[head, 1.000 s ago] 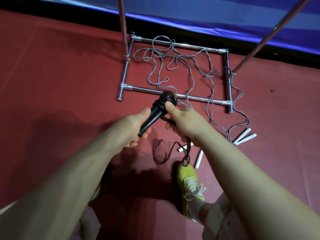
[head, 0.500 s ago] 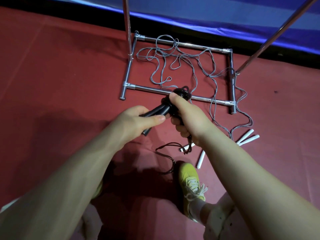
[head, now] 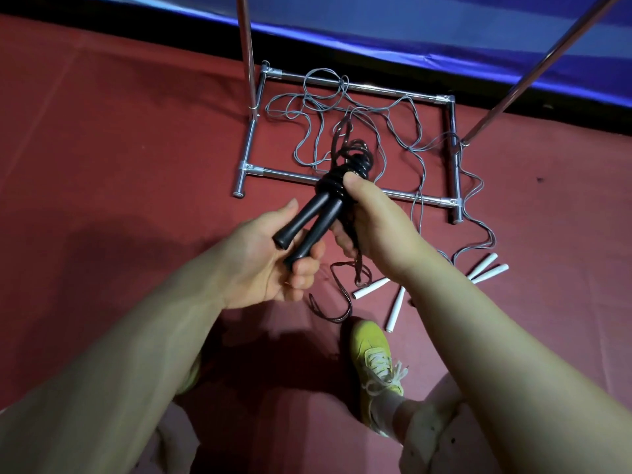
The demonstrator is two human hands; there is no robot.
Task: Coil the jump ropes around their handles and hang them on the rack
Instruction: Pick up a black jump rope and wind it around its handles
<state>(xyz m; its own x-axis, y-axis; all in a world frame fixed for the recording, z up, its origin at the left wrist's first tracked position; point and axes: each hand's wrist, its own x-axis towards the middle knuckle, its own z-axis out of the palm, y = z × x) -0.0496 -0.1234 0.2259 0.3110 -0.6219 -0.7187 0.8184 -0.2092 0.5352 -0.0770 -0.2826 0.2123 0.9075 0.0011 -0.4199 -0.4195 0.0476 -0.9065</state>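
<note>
black rope half wound on its handles, grey ropes loose on the floor

the person's left hand (head: 270,265) curls its fingers round the lower ends of two black plastic jump rope handles (head: 307,224), which lie side by side and point up and away from the body. the thumb lies along the outer handle. the right hand (head: 372,227) grips the upper part of the same pair, its thumb pressed on the glossy black rope coil (head: 345,176) wound in several turns round the handle tops. the fingers of this hand are curled under, and a strand of the dark rope runs down through them.

above the coil a loose loop of the same dark rope (head: 342,138) stands up. below the hands the free dark rope tail (head: 337,302) hangs down and curls on the red floor mat (head: 119,148), just beside a yellow-green lace-up shoe (head: 374,357).

beyond the hands stands the silver metal tube rack base (head: 342,179), a rectangle on the mat with two upright poles rising from its sides. thin grey jump ropes (head: 383,131) lie tangled inside and over this frame, trailing off past its right side. four white cylindrical handles lie on the mat to the right of the hands: one pair (head: 485,268) close together near the trailing grey cord, the other two (head: 383,295) nearer the shoe, partly hidden by the right forearm. a blue shiny sheet (head: 444,32) runs along the far edge of the mat.
</note>
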